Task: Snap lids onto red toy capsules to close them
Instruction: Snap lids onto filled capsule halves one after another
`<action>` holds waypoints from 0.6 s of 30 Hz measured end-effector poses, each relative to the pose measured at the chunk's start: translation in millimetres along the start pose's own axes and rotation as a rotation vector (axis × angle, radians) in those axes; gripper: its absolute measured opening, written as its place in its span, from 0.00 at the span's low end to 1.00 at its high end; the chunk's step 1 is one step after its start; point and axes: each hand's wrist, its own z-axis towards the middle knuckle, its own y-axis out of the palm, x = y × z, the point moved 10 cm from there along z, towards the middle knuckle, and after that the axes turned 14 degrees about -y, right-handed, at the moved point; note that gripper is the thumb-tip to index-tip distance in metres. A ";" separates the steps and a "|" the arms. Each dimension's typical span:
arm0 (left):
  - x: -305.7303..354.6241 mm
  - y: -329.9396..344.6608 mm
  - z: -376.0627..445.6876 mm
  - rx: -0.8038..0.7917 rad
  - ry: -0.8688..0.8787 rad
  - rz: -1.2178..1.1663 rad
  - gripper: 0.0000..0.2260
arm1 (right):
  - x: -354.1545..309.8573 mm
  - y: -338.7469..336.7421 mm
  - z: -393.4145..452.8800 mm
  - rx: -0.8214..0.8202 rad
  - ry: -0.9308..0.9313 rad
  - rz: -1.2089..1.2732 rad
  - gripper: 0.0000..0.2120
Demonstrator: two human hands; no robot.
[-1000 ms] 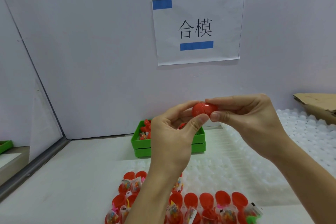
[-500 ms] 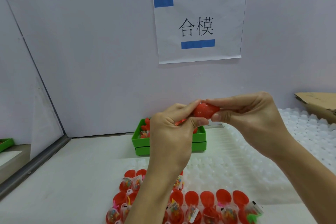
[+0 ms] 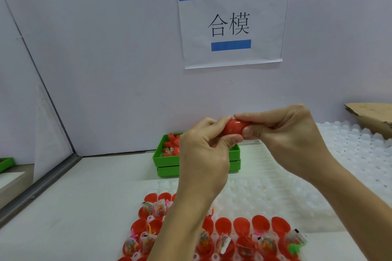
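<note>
A red toy capsule (image 3: 234, 127) is held in the air in front of the wall, pinched from both sides. My left hand (image 3: 203, 154) grips its left end between thumb and fingers. My right hand (image 3: 284, 133) grips its right end, thumb underneath and forefinger on top. Most of the capsule is hidden by the fingers. Below, near the table's front edge, several open red capsules (image 3: 241, 237) with small bagged toys inside sit in a white tray (image 3: 265, 195).
A green bin (image 3: 167, 161) with red capsule parts stands at the back against the wall. White bubble trays (image 3: 360, 154) cover the right side, with a cardboard box (image 3: 373, 116) behind them. A paper sign (image 3: 231, 23) hangs on the wall.
Both hands have sunk slightly and closed tighter round the capsule, so less of it shows. The left fingers have curled further over its left end.
</note>
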 end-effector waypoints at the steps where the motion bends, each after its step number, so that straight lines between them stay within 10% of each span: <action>1: -1.2 -2.2 -0.1 0.017 -0.004 0.025 0.09 | 2.9 4.2 -1.0 -0.010 0.019 0.005 0.16; 11: 2.9 -5.7 -1.2 0.075 0.113 0.210 0.09 | 22.5 35.6 -10.4 -0.061 0.210 0.168 0.11; 18: -35.7 22.8 4.6 -0.283 -0.359 -0.531 0.28 | 22.3 39.3 -10.1 0.056 0.222 0.624 0.15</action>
